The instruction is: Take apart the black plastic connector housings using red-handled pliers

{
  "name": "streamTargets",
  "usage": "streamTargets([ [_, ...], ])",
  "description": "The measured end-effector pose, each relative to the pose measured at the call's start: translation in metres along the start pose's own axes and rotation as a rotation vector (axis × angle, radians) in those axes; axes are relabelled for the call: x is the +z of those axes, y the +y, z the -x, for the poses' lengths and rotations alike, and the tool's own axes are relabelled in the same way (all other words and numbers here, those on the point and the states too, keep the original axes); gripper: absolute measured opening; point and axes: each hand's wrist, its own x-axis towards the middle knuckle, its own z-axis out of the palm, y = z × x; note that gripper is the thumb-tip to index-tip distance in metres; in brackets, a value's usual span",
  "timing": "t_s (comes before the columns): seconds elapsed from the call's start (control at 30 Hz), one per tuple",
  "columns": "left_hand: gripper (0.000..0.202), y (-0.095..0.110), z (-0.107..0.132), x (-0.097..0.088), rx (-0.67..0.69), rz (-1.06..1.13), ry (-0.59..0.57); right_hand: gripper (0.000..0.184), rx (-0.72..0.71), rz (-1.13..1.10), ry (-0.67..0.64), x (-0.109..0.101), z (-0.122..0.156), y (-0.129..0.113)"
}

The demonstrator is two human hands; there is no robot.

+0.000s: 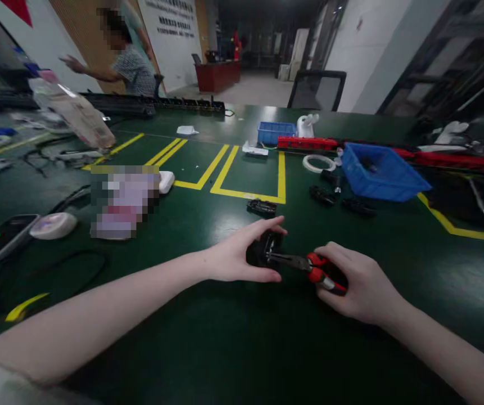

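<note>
My left hand (248,247) is wrapped round a small black part (262,247), fingers behind it and thumb along its near side. In my right hand (353,281) is a pair of long-nose pliers (317,270) with red and black handles. The pliers' jaws point left, and their tips meet the right side of the black part; whether they grip it I cannot tell. Just beyond my left hand lies a similar black piece (262,207) on the green table (225,349).
Beyond my right hand are more black pieces (322,196), a roll of white tape (319,163) and a blue bin (383,174). Red model train cars (307,143) stand behind. A phone (123,202) and a plastic bottle (73,109) are at left. Another person (134,67) sits far left.
</note>
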Motion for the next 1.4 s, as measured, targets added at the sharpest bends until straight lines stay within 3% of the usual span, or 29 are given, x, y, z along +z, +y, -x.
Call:
streamTargets([
  [0.23, 0.079, 0.0002, 0.0002, 0.0019, -0.023, -0.127, 0.113, 0.03, -0.036, 0.129, 0.091, 0.0015, -0.0008, 0.0009],
  [0.43, 0.071, 0.0042, 0.0005, 0.001, 0.005, -0.134, 0.061, 0.03, 0.0, 0.009, -0.013, -0.0018, -0.0021, 0.0004],
  [0.67, 0.063, 0.0046, 0.0001, -0.0025, -0.019, -0.113, -0.068, 0.032, -0.039, -0.004, 0.003, -0.0017, -0.0008, 0.0021],
  [0.9, 0.064, 0.0036, 0.0002, -0.0001, 0.02, -0.144, 0.073, 0.03, 0.017, -0.017, -0.018, -0.0034, -0.0026, 0.001],
  [1.1, 0.056, 0.0049, -0.0012, -0.0035, -0.03, -0.144, -0.042, 0.029, -0.003, -0.049, -0.008, -0.0038, -0.0031, -0.0011],
  [1.3, 0.065, 0.0039, 0.0004, -0.0011, 0.013, -0.138, 0.052, 0.029, 0.006, -0.042, -0.025, -0.0044, -0.0029, -0.0004],
  [1.4, 0.064, 0.0035, 0.0006, -0.0029, -0.007, -0.126, -0.009, 0.03, -0.012, -0.048, -0.015, -0.0043, -0.0026, -0.0011],
])
